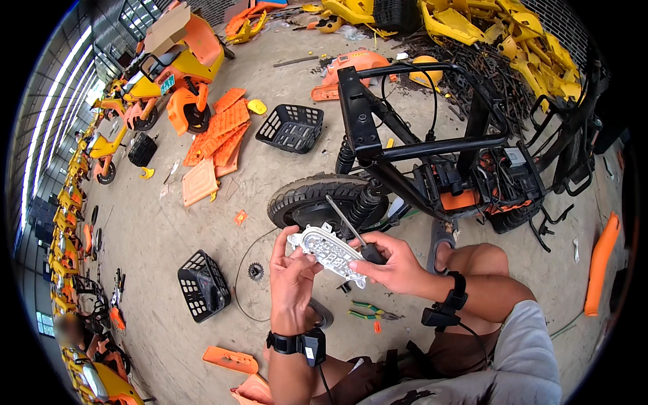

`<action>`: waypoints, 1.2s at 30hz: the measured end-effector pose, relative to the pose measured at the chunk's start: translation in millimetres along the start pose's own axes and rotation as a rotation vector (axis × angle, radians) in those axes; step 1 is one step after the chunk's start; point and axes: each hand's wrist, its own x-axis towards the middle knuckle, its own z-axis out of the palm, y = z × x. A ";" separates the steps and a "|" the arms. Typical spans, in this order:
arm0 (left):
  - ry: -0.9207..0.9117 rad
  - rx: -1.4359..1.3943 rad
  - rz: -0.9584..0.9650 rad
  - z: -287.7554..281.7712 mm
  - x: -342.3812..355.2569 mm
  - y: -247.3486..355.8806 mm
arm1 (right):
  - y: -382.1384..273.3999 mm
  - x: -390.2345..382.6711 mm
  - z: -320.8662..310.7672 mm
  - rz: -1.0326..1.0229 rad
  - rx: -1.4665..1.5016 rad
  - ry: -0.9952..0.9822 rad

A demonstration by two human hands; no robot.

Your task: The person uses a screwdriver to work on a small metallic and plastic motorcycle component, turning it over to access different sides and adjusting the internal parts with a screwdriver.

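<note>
Between my hands is a silvery-white oblong casing (327, 251) with mounting tabs on its edge and a patterned inner face turned up. My left hand (290, 270) grips its left end, thumb on the face. My right hand (395, 266) pinches its right end and also holds a screwdriver (346, 221) by its dark handle. The screwdriver's shaft points up and left across the casing. Just beyond stands a stripped black scooter frame (364, 128) with its wheel (297, 199). Pliers with green and yellow handles (374, 311) lie on the floor below my right hand.
Black baskets (290, 127) (204, 286) and a small gear (255, 271) lie on the floor. Orange panels (219, 135) are piled at the far left. Yellow shells (513, 40) and dark metal parts fill the far right. Scooters (189, 67) line the left, where another person (69, 331) shows.
</note>
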 end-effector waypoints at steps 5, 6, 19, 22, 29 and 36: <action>0.048 0.035 0.004 1.7 2.0 -1.0 | -1.6 1.1 1.8 0.002 0.015 0.010; 0.056 0.035 0.003 1.6 2.0 -1.1 | -1.7 1.0 1.6 0.001 0.016 0.006; 0.043 0.000 -0.039 7.4 -1.0 1.6 | 1.7 1.1 -0.7 -0.010 -0.007 0.021; 0.031 -0.008 -0.040 8.6 -0.6 1.7 | 2.8 1.3 -0.8 -0.018 -0.014 0.029; 0.029 0.005 -0.022 8.3 -1.2 1.0 | -2.5 1.2 -0.3 0.044 0.037 0.008; 0.018 0.014 -0.005 8.9 -1.0 0.0 | 0.3 3.0 1.9 -0.001 0.026 0.023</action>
